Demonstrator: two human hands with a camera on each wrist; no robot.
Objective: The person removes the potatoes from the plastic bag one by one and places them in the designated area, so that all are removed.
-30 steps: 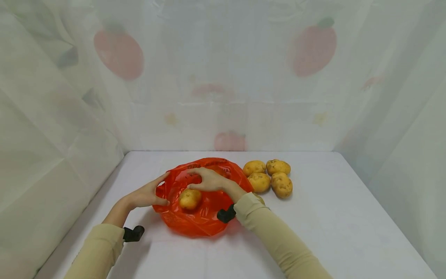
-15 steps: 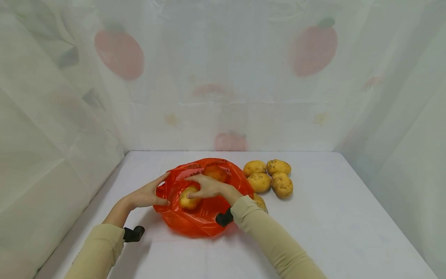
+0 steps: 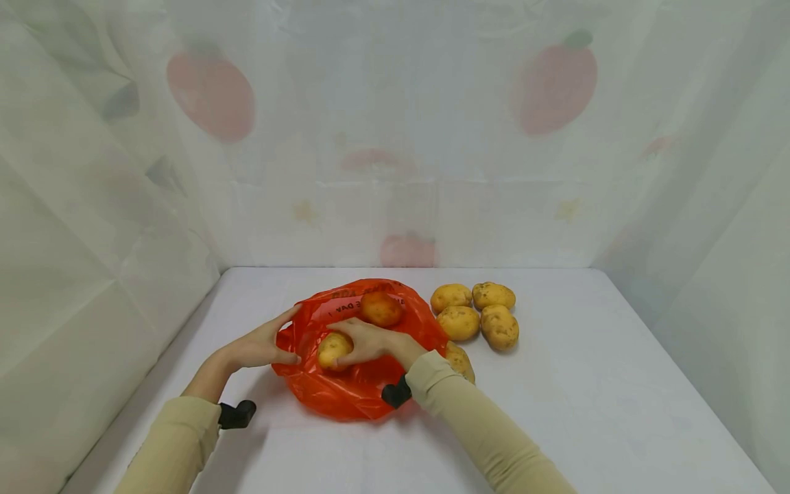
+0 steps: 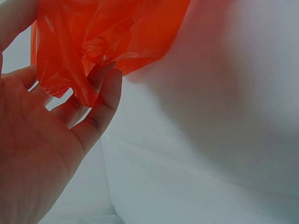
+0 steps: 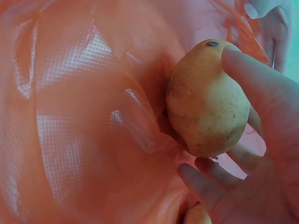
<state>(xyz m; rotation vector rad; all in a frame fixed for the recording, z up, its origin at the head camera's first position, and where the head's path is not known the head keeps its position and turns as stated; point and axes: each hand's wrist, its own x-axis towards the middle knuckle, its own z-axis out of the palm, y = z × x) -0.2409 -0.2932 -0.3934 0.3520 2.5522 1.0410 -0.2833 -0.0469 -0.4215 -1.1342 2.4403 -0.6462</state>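
A crinkled red plastic bag (image 3: 336,401) lies spread on the table with its mouth facing up. At its left edge my left hand (image 3: 256,345) holds the rim; the left wrist view shows bag film (image 4: 135,28) caught among the curled fingers. My right hand (image 3: 368,341) reaches into the mouth and grips a yellow potato (image 3: 330,350). Seen from the right wrist, the thumb presses the top of this potato (image 5: 205,102) and fingers lie along its lower side. Farther back in the bag rests a second potato (image 3: 380,309), tinted red.
Several loose potatoes (image 3: 459,322) sit grouped on the white table (image 3: 586,384), right of the bag. Another potato (image 3: 459,360) is partly covered by the right sleeve. White printed sheeting (image 3: 395,123) surrounds the table at the back and sides.
My right hand has moved down and toward me, from above the potato to a grip on it. The second potato in the bag has come into sight. My left hand stays put.
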